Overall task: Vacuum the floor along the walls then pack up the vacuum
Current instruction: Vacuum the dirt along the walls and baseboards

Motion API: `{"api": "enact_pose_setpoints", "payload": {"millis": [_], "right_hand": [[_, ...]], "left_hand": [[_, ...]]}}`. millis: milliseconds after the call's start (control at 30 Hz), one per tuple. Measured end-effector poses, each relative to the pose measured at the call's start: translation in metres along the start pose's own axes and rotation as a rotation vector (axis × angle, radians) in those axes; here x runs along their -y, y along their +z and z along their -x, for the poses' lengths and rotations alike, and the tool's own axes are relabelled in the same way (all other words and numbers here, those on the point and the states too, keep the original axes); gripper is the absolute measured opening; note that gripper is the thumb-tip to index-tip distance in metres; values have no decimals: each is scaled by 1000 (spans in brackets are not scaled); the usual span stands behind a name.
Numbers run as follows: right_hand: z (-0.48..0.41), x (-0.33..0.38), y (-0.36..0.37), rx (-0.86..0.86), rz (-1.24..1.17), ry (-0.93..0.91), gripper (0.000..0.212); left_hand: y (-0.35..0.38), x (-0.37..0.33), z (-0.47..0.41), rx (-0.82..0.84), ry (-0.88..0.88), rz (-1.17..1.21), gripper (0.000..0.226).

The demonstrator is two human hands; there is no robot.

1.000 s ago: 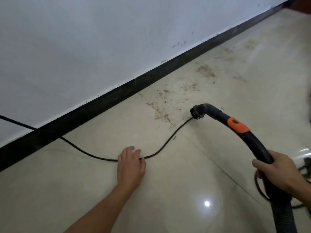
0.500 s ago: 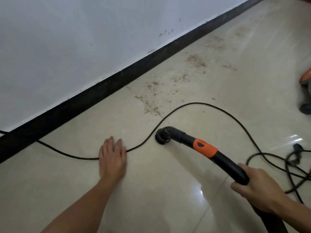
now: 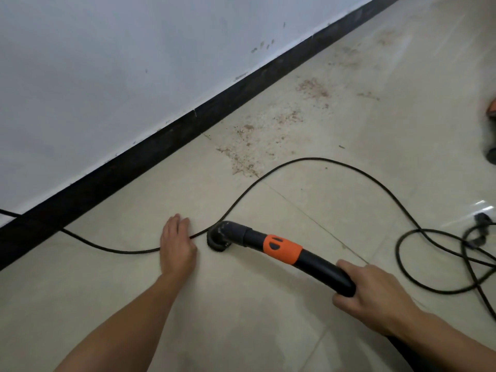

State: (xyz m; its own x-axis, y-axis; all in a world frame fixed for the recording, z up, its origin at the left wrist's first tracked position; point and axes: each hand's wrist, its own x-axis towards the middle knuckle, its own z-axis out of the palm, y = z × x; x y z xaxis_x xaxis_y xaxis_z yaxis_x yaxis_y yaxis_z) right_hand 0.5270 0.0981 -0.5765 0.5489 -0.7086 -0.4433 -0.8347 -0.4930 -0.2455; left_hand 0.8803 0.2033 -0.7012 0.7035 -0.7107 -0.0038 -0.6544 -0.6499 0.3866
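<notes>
Cream tile floor (image 3: 255, 326), with black skirting board (image 3: 134, 163) under the white wall (image 3: 107, 63). A black power cord (image 3: 349, 165) loops over the tiles. The vacuum wand (image 3: 281, 249), curved black with an orange collar, sits low, round brush nozzle (image 3: 218, 239) on the floor. Right hand (image 3: 375, 294) wraps the wand's rear. Left hand (image 3: 177, 245) lies flat, fingers straight, on the cord.

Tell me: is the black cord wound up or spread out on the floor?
Spread out. The cord lies loose across the floor, passing under the left hand in a wide arc to untidy loops.
</notes>
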Motion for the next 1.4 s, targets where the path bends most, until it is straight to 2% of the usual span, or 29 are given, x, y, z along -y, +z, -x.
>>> {"api": "enact_pose_setpoints", "payload": {"millis": [100,200,367,467,567,633,867,1067,1167,1200,1267,1400], "right_hand": [[11,-28,-11,3,42,36,23],[30,-65,-20,-36,36,173,23],[32,-114,-40,-294,-147,448,24],[8,-118,-44,-387,-254,501,16],[-18,-109,-44,-419,-463,549,13],[-32,-100,-42,-443,-552,558,14],[-26,-97,-34,-281,-416,362,14],[-39,-106,-53,-478,-559,434,10],[-63,-95,-65,-437,-614,451,10],[-69,-90,-65,-418,-611,457,11],[-76,-76,-59,-387,-552,445,12],[-75,-52,-37,-271,-360,292,20]], "left_hand": [[-3,4,-3,7,23,-38,48],[-1,-4,-7,-10,19,-33,45],[5,-32,-13,-5,50,-8,38],[11,-49,-10,1,93,9,30],[18,-67,-4,17,200,26,25],[23,-76,-1,50,257,10,27],[30,-89,-2,76,327,0,16],[30,-77,15,89,534,43,23],[27,-72,24,130,663,86,9],[25,-71,24,145,667,105,12],[20,-69,18,115,571,155,19],[12,-54,-19,-52,150,170,24]]}}
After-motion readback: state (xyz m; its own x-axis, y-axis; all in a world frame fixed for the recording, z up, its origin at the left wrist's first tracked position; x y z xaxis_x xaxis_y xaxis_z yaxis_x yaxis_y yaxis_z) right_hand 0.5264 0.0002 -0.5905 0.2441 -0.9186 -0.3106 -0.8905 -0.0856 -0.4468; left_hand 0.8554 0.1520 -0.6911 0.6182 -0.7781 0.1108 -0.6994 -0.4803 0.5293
